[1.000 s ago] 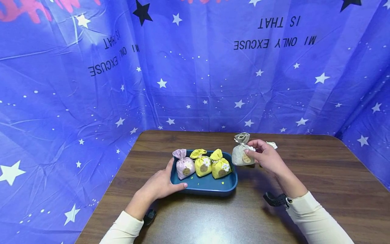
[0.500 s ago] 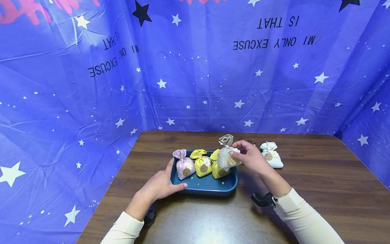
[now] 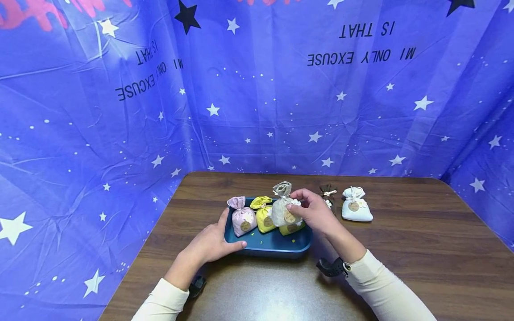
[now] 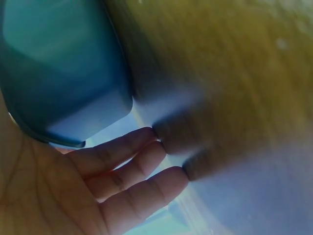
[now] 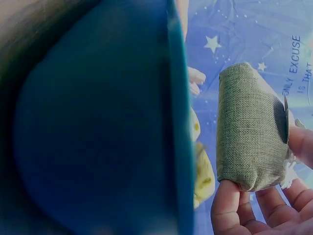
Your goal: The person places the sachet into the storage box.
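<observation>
My right hand [image 3: 317, 213] pinches a grey linen drawstring sachet [image 3: 282, 213] by its side, upright above the right part of a dark blue tray [image 3: 277, 250]. The right wrist view has the sachet [image 5: 249, 129] between thumb and fingers, its woven base toward the camera. My left hand [image 3: 209, 241] rests against the tray's left end, thumb on the front rim; its fingers [image 4: 139, 193] lie straight beside the tray. Inside are a lilac sachet [image 3: 243, 220] and a yellow sachet [image 3: 264, 221]; a second yellow sachet [image 3: 290, 230] is mostly hidden behind the grey one.
A white sachet [image 3: 357, 208] stands on the wooden table [image 3: 421, 232] to the right. Beside it is a brown sachet [image 3: 328, 191], partly covered by my right hand. Small yellow bits lie on the tray floor. A blue star-printed curtain [image 3: 273, 111] closes off the back and sides.
My right hand has carried the grey sachet leftward from beside the tray to over it. The white and brown sachets have come into sight behind that hand. My left hand has stayed put.
</observation>
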`<action>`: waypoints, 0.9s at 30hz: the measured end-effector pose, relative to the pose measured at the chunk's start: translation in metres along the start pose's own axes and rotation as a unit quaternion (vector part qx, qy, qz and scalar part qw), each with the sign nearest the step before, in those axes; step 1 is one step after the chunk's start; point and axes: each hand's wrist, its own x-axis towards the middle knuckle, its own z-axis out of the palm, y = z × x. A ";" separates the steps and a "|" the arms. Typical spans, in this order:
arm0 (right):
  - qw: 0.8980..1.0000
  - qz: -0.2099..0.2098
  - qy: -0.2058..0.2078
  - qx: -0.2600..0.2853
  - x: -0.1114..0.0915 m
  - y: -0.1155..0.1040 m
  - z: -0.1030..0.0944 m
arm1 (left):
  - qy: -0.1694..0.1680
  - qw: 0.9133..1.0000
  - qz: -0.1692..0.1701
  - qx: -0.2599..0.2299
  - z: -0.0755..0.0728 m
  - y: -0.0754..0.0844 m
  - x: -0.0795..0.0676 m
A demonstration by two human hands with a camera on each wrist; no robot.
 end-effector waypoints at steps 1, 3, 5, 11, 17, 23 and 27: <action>1.000 0.000 0.000 0.001 0.000 0.000 0.003 | 0.000 1.000 0.000 0.000 0.000 0.000 0.000; 1.000 -0.002 -0.001 0.009 0.001 -0.002 0.008 | 0.001 1.000 0.001 0.001 0.000 0.000 0.000; 1.000 -0.002 -0.002 0.016 0.001 -0.002 0.014 | 0.003 1.000 0.003 0.002 0.000 -0.001 0.001; 0.999 0.007 -0.022 0.025 -0.002 -0.016 0.028 | 0.002 1.000 0.000 0.003 0.001 -0.002 0.001; 0.999 0.011 -0.031 0.021 0.001 -0.007 0.043 | 0.002 1.000 -0.001 0.001 0.001 -0.003 0.001; 0.999 0.009 -0.035 0.015 0.001 -0.007 0.058 | 0.009 1.000 0.003 0.001 0.001 -0.003 0.000; 0.999 -0.002 -0.034 -0.009 0.002 -0.006 0.067 | 0.007 1.000 0.004 0.001 0.001 -0.003 0.001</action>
